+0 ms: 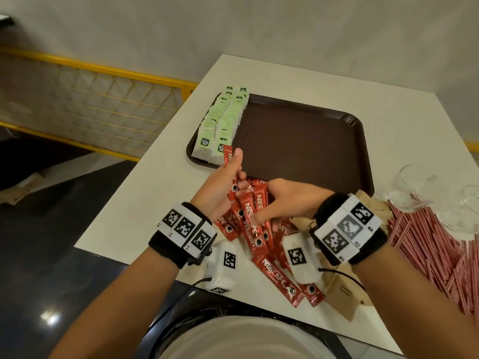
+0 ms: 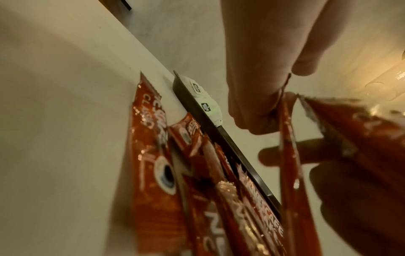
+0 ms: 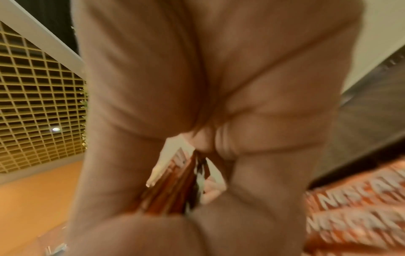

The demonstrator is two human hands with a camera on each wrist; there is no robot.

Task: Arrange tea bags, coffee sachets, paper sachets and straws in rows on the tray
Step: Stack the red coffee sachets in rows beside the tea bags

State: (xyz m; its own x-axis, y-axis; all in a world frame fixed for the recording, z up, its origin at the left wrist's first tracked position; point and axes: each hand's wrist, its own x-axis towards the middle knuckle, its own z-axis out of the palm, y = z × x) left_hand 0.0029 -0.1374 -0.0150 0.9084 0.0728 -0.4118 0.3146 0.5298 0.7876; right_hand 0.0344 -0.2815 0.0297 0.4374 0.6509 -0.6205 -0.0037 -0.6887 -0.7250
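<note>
- The dark brown rectangular plastic tray (image 1: pixel 305 141) lies near the white tabletop (image 1: pixel 145 193) far edge; most of its floor is bare.
- Two rows of green-tagged paper tea bags (image 1: pixel 223 123) line its left rim.
- The left hand (image 1: pixel 220 187) fingers pinch one glossy red foil coffee sachet (image 1: pixel 229 156) at the tray's near-left corner.
- The right hand (image 1: pixel 287 200) fingers curl round a bunch of red sachets (image 1: pixel 252 203) over a loose pile, uncountable.
- Red-striped straws (image 1: pixel 425 239) are heaped at right.

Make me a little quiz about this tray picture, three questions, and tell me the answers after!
1. True or false: the green tea bags stand in rows on the tray's left side.
2. Which hand lifts a red coffee sachet over the tray's near edge? A left hand B right hand
3. Fill in: the striped straws lie on the ____, to the right.

Key: 1 true; 2 A; 3 table.
</note>
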